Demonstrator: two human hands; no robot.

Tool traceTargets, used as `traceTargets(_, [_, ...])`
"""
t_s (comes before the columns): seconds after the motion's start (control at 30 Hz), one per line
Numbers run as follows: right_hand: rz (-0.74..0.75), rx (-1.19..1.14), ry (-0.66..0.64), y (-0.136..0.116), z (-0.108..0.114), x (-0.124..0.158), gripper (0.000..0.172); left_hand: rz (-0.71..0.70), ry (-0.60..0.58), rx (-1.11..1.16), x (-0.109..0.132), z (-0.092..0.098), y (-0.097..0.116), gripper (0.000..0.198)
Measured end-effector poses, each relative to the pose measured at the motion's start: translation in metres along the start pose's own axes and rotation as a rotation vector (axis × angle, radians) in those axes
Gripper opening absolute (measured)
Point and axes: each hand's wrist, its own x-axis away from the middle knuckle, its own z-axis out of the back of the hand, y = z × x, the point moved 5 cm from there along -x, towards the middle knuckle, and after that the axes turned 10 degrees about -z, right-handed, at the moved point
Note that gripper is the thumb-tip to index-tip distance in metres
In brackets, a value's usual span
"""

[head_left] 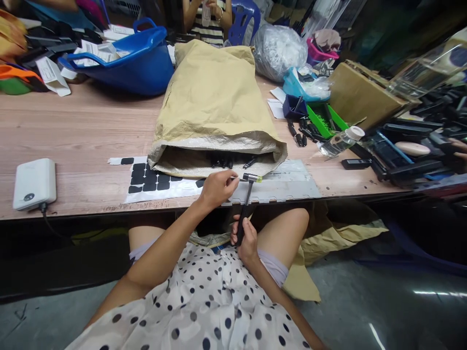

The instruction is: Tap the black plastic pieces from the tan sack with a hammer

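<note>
My right hand (247, 239) is wrapped round the black handle of a small hammer (247, 199), low by my lap. The hammer's metal head with a yellow tip lies at the table's front edge. My left hand (218, 187) is closed in a pinch beside the hammer head, holding a thin small part that I cannot make out. Right behind both hands lies a big tan paper sack (215, 107) on its side, mouth open towards me, with several black parts (222, 160) inside. A white sheet with black stickers (149, 182) lies left of my left hand.
A white power bank (34, 183) sits at the near left. A blue basin (126, 56) stands at the back left. At right are a green tray (323, 119), a plastic bottle (341, 142), a cardboard box (359, 92) and black parts. Another person sits across the table (209, 19).
</note>
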Motion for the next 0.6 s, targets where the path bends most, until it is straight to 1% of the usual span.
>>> traceTargets(0.07, [0.009,-0.012,0.015,0.001,0.000,0.002,0.052,0.045,-0.033,-0.080,-0.032,-0.009,0.002,0.023])
traceTargets(0.13, [0.008,-0.029,0.030,0.003,0.001,0.004,0.053,0.099,-0.106,-0.168,-0.058,-0.022,0.005,0.025])
traceTargets(0.2, [0.005,-0.040,0.047,0.004,0.002,0.005,0.052,0.143,-0.192,-0.238,-0.075,-0.034,0.006,0.025])
traceTargets(0.27, [0.006,-0.040,0.057,0.004,0.003,0.007,0.051,0.176,-0.255,-0.288,-0.084,-0.043,0.006,0.023])
traceTargets(0.37, [0.017,-0.019,0.052,0.002,0.003,0.007,0.048,0.206,-0.297,-0.323,-0.087,-0.046,0.005,0.020])
traceTargets(0.47, [0.034,0.007,0.041,0.000,0.004,0.007,0.048,0.213,-0.296,-0.318,-0.081,-0.040,0.004,0.020])
traceTargets(0.53, [0.043,0.016,0.034,-0.001,0.004,0.007,0.048,0.204,-0.242,-0.302,-0.069,-0.031,0.002,0.020])
traceTargets(0.6, [0.047,0.023,0.025,-0.001,0.004,0.007,0.048,0.164,-0.147,-0.278,-0.052,-0.019,0.000,0.018])
